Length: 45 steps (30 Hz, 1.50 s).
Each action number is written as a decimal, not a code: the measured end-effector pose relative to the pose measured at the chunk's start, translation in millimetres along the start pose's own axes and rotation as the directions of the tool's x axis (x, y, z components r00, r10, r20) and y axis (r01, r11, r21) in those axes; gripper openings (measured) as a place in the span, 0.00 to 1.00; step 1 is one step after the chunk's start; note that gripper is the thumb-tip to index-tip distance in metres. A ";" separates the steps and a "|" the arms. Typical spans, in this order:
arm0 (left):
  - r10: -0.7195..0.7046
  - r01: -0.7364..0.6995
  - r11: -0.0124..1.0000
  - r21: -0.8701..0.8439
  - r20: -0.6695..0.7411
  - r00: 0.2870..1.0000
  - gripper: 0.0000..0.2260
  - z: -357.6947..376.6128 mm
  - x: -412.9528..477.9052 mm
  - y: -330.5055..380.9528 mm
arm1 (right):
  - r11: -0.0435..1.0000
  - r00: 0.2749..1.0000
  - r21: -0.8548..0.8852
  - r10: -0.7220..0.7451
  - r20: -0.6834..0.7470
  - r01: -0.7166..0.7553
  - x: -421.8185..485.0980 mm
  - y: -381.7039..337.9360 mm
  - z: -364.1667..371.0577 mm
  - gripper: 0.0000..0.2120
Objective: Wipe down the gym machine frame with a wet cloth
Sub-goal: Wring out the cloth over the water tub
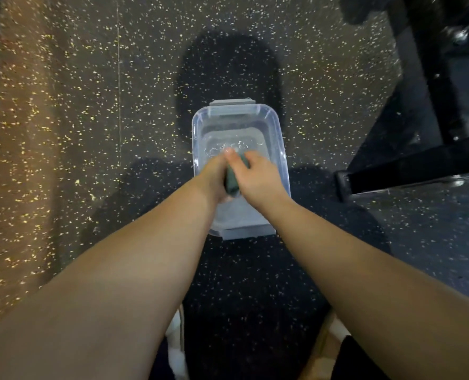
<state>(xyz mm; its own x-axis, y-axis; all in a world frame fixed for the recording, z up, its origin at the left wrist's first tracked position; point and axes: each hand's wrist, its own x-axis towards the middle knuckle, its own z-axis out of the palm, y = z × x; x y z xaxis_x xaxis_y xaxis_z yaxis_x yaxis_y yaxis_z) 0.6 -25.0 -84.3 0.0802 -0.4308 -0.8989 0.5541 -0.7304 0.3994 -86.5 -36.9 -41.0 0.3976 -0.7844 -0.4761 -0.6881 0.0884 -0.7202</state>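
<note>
A dark green cloth (232, 180) is bunched up between both my hands, above a clear plastic tub (200, 124) of water standing on the floor. My left hand (216, 176) grips the cloth from the left and my right hand (255, 176) grips it from the right. Most of the cloth is hidden by my fingers. The water in the tub is rippled just beyond my fingertips. The black gym machine frame (409, 171) stands at the right, with one bar lying low along the floor.
The floor (90, 133) is dark rubber with yellow flecks, and my shadow falls across it around the tub. A dark edge runs down the far left of the view. My shoes (177, 352) show at the bottom.
</note>
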 end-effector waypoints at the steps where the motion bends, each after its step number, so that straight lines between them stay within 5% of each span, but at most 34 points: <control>1: 0.023 -0.023 1.000 -0.003 0.003 1.000 0.14 1.8 -1.0 1.1 | 0.999 1.000 -0.039 -0.024 -0.018 0.023 -0.3 0.1 1.0 0.18; 7: -0.099 0.103 0.994 0.029 -0.101 0.990 0.09 9.5 -7.8 1.9 | 0.953 0.997 -0.294 0.071 -0.026 -0.076 21.8 21.8 2.4 0.18; 11: -0.067 0.073 0.997 0.025 -0.178 0.982 0.14 -1.3 -7.9 -0.8 | 0.936 0.997 -0.350 0.068 0.042 -0.049 40.1 36.8 7.2 0.19; 14: 0.060 -0.005 0.964 0.266 -0.198 0.978 0.08 -5.7 -11.1 2.5 | 0.797 0.973 -0.596 0.049 0.228 0.100 44.2 44.7 11.3 0.21; 17: 0.257 -0.148 0.672 0.726 -0.040 0.966 0.20 -7.3 -17.5 9.6 | 0.625 0.932 -0.750 0.098 0.350 0.216 41.1 30.2 2.4 0.16; 19: 0.283 -0.199 0.435 0.878 0.076 0.956 0.34 -8.0 -27.9 11.7 | 0.646 0.925 -0.715 0.039 0.379 0.266 38.3 10.5 -9.2 0.15; 20: 0.286 -0.237 0.406 0.883 0.123 0.950 0.36 -8.6 -31.6 11.8 | 0.721 0.920 -0.637 -0.001 0.391 0.272 38.5 1.1 -16.2 0.15; 22: 0.288 -0.343 0.537 0.770 0.215 0.933 0.31 -10.0 -35.8 10.6 | 0.912 0.919 -0.361 -0.044 0.391 0.197 33.6 -16.9 -33.8 0.13; 24: 0.346 -0.423 0.625 0.656 0.254 0.903 0.20 -10.7 -37.7 11.4 | 0.994 0.942 -0.048 -0.073 0.329 0.094 23.4 -29.3 -52.5 0.11; 28: 0.492 -0.447 0.495 0.745 0.183 0.851 0.12 -2.1 -44.5 22.0 | 0.939 0.988 0.345 -0.047 0.145 -0.006 14.6 -27.8 -74.7 0.14; 31: 0.529 -0.374 0.312 0.874 0.168 0.832 0.19 6.1 -65.1 32.7 | 0.998 0.979 0.067 -0.006 0.205 -0.008 4.8 -19.1 -86.4 0.14; 34: 0.465 -0.350 0.200 0.915 0.226 0.856 0.26 16.2 -82.2 43.9 | 0.947 0.941 -0.292 -0.030 0.337 0.135 -7.1 -19.4 -91.9 0.29; 37: 0.438 -0.425 0.151 0.892 0.326 0.838 0.24 26.5 -92.7 52.3 | 0.981 0.941 -0.127 -0.101 0.323 0.148 -9.6 -20.9 -87.8 0.29; 41: 0.519 -0.499 0.358 0.789 0.276 0.809 0.15 23.7 -93.7 57.0 | 0.960 0.971 0.281 -0.046 0.233 -0.021 -1.9 -21.9 -89.0 0.19; 45: 0.329 -0.402 0.804 0.438 0.235 0.915 0.14 13.7 -84.2 39.1 | 0.726 0.955 0.643 0.060 0.290 -0.241 1.2 -19.9 -82.6 0.16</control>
<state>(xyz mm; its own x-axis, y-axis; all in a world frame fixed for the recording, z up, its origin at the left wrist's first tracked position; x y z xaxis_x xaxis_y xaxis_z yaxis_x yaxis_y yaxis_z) 4.1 -24.6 9.4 0.0607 -0.7587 -0.6486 0.0501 -0.6466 0.7611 -122.4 -90.3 14.5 0.5143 -0.5656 -0.6446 -0.2053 0.6486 -0.7329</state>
